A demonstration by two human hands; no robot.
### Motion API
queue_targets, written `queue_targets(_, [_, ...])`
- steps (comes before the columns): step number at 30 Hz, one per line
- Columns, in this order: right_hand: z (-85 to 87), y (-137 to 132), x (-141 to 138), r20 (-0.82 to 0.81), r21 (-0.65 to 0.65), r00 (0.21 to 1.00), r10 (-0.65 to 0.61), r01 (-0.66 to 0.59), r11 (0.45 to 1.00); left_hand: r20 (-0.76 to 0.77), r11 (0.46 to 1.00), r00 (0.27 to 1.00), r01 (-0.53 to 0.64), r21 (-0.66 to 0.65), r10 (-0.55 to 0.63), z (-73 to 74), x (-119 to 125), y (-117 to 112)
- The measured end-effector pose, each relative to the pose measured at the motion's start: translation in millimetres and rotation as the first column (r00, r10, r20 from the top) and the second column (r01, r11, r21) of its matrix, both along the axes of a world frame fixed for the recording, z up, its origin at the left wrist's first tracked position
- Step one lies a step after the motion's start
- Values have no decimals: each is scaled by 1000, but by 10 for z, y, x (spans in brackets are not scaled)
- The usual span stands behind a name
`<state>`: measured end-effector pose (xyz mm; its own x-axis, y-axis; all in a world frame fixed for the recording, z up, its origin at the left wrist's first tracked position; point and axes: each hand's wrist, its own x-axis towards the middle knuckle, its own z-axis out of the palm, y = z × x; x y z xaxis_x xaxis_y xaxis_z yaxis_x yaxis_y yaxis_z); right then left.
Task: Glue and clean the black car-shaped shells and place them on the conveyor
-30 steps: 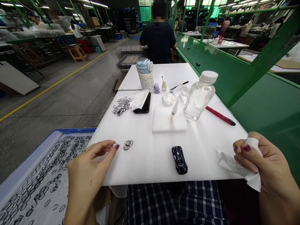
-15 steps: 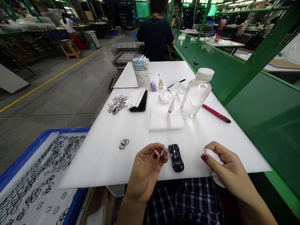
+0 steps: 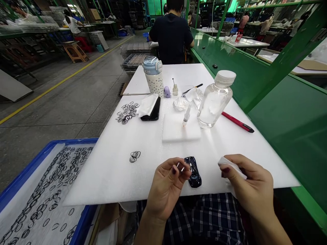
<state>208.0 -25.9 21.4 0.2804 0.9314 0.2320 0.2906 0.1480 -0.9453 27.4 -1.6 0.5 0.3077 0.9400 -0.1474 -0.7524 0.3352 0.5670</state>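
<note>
My left hand (image 3: 167,185) is pinched on a small thin black ring (image 3: 182,166), held just left of a glossy dark toy-car-shaped part (image 3: 194,172) lying on the white foam board (image 3: 114,173). My right hand (image 3: 246,185) is closed around a white cloth (image 3: 231,165), a short way right of the dark part. A small cluster of black rings (image 3: 134,156) lies on the board to the left of my left hand.
A blue tray (image 3: 33,200) of several black rings sits at lower left. Further back lie a ring pile (image 3: 127,112), phone with tissue (image 3: 150,109), cup (image 3: 154,75), clear bottle (image 3: 214,100), foam block (image 3: 180,127), red pen (image 3: 237,122). A person in a dark shirt (image 3: 172,34) stands beyond.
My left hand moved from the board's left edge to the middle with a ring pinched in it. My right hand came in from the right edge with the cloth, closer to the dark part.
</note>
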Motion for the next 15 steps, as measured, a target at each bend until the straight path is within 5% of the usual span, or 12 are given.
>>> queue_targets(4, [67,92,-154,212,308,964,158,-219,926,-15,1000,1000,-10,-11,9,3,7,-5])
queue_targets(7, [117,154,-286,362,406,911,199,-347,846,-24,999,999,-38,-20,37,15,30,-11])
queue_targets(15, [214,120,-268,700,348,697,156,-523,778,-54,990,991,-127,-68,124,24,86,-40])
